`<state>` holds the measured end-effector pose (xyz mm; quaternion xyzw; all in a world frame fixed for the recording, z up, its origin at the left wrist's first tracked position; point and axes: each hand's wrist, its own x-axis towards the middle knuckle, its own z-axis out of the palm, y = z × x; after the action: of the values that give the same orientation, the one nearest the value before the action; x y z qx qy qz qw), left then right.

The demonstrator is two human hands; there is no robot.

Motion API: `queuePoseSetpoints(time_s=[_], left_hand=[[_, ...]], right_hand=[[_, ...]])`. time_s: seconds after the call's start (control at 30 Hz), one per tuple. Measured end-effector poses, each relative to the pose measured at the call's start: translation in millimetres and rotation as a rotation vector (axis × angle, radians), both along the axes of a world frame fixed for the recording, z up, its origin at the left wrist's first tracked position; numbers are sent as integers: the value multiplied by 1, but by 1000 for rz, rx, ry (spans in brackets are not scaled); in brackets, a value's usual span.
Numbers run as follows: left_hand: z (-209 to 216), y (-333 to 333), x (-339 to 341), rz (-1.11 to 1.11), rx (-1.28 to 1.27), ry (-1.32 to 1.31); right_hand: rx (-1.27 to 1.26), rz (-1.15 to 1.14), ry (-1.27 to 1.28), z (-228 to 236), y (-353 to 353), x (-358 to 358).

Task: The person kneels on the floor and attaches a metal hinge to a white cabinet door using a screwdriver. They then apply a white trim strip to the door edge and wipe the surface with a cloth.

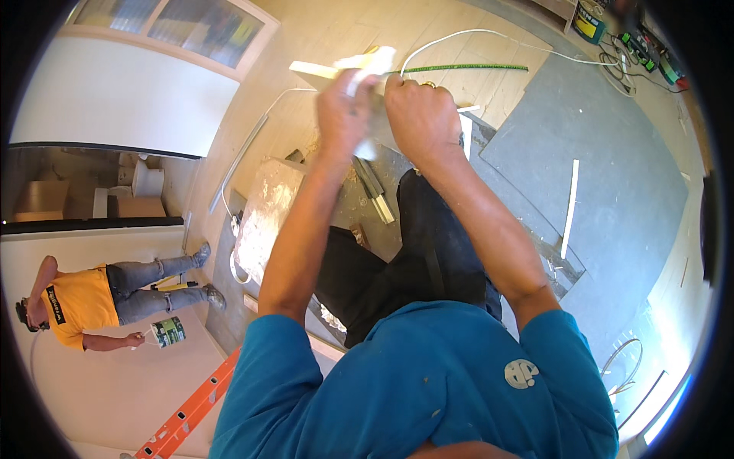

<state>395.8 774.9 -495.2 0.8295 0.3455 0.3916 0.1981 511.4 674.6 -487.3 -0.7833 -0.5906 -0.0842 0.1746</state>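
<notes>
My left hand (343, 115), slightly smeared by motion, is closed on a crumpled white cloth or paper (375, 63); part of it hangs below the fingers. Close beside it, my right hand (423, 115) makes a fist, knuckles up. A pale flat strip, perhaps wood, (312, 69) sticks out left of my left hand and seems to run behind it into my right fist. The stretch between is mostly hidden. Beyond the hands, a green marked strip (466, 67) and a white cable (489, 31) lie on the floor. Below them are several narrow dark bars (370, 183) between my knees.
A foil-like sheet (267, 210) lies left of my legs. On the grey floor to the right is a white strip (570, 208). Tools and cords (641, 52) sit far right. An orange ladder (191, 405) and a person in yellow (84, 298) carrying a bucket (168, 331) are left.
</notes>
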Motion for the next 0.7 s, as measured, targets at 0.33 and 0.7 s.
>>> queuePoseSetpoints(time_s=[0.33,0.7], left_hand=[[94,69,-37,-274,-1003,-1023],[12,-26,-15,-201,277,-35]], right_hand=[[-29,1,11,8,-6,14],[-18,39,-112,17,-36,-11]])
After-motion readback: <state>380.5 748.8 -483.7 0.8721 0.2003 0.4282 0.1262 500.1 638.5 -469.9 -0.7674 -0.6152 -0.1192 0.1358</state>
